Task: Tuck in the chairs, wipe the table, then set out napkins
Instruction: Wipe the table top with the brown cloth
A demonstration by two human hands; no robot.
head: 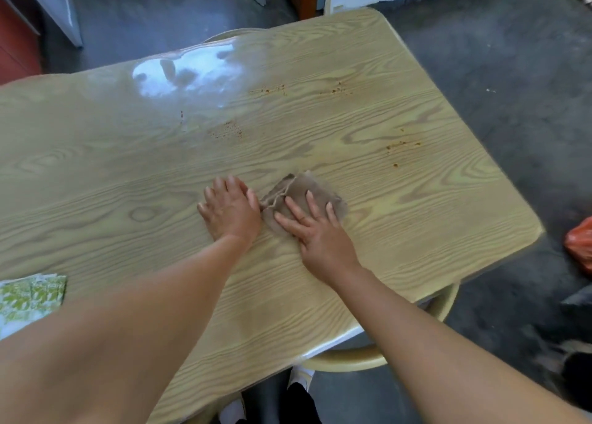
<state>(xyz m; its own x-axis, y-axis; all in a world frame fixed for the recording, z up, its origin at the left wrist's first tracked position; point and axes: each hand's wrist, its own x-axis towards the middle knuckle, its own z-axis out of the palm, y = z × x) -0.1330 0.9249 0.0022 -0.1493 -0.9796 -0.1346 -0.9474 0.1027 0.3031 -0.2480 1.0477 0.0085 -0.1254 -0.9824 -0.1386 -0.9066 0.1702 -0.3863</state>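
Note:
A brown-grey cloth (299, 188) lies flat on the light wood-grain table (128, 173). My right hand (315, 231) rests on top of the cloth, palm down with fingers spread. My left hand (229, 208) lies flat on the tabletop just left of the cloth, its thumb side touching the cloth's edge. Orange-brown crumb patches (400, 146) dot the table beyond the cloth, more crumbs (272, 89) farther back. A stack of green-and-white napkins (30, 295) sits at the table's near left edge. A pale chair back (349, 361) is pushed under the near edge.
Another chair back (221, 35) shows at the far table edge. An orange plastic bag (581, 244) lies on the grey floor to the right. Dark feet or shoes (301, 401) show below the table edge. Furniture stands at the back.

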